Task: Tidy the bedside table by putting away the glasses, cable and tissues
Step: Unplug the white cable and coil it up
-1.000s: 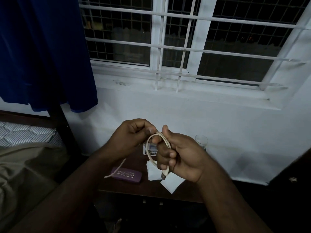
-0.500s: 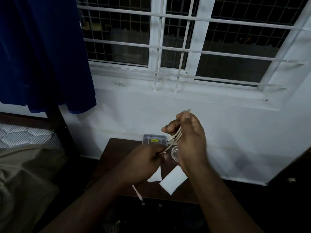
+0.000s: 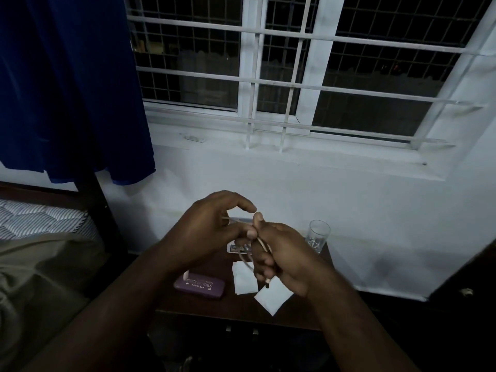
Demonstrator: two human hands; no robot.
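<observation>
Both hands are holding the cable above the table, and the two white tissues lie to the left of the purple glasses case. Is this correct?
Not quite. In the head view the two tissues lie to the right of the purple glasses case, not the left. Both hands, left and right, do hold the cable above the table.

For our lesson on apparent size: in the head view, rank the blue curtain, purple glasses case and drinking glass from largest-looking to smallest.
1. Blue curtain, by far the largest.
2. Glasses case.
3. Glass, though it stands farther back on the table, so its true size against the case is unsure.
</observation>
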